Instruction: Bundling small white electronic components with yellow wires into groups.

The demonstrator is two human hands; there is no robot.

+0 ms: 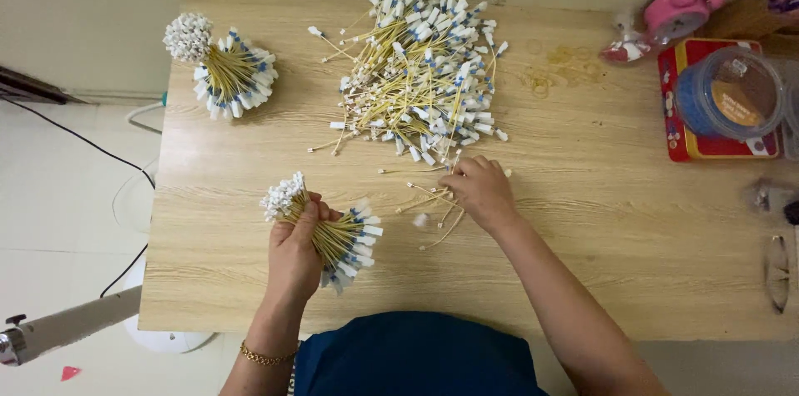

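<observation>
Now, on the wooden counter point(599, 221), lots of thin yellow sticks with white and blue ends.

Left hand point(295, 250): near the front edge, fingers point(310, 215) wrapped tight around a bunch point(329, 234) of sticks. White tips fanned out above the fist, blue and white ends fanned out below and to the right. Gold bracelet point(265, 356) on that wrist.

Right hand point(481, 190): flat over the counter, just below the big pile point(420, 71). Fingertips bent down and pressed together on a few loose sticks point(433, 205). Cannot tell for sure if one stick is pinched or only touched. Loose sticks scattered around and under that hand, right between the two hands.

Big pile: at the back middle of the counter, all messy, sticks pointing every way.

Tied bundle point(220, 67): at the back left corner, lying alone, well apart from both hands. Same shape as the bunch in the left fist.

Rubber bands point(558, 71): tan rings lying flat to the right of the pile.

Far right side: red tin point(676, 105) with a round clear tub point(731, 92) on top, a pink clock point(678, 9) behind it, and glasses point(778, 271) near the right edge.

Blue clothes point(416, 354) at the bottom, close to the front edge.
</observation>
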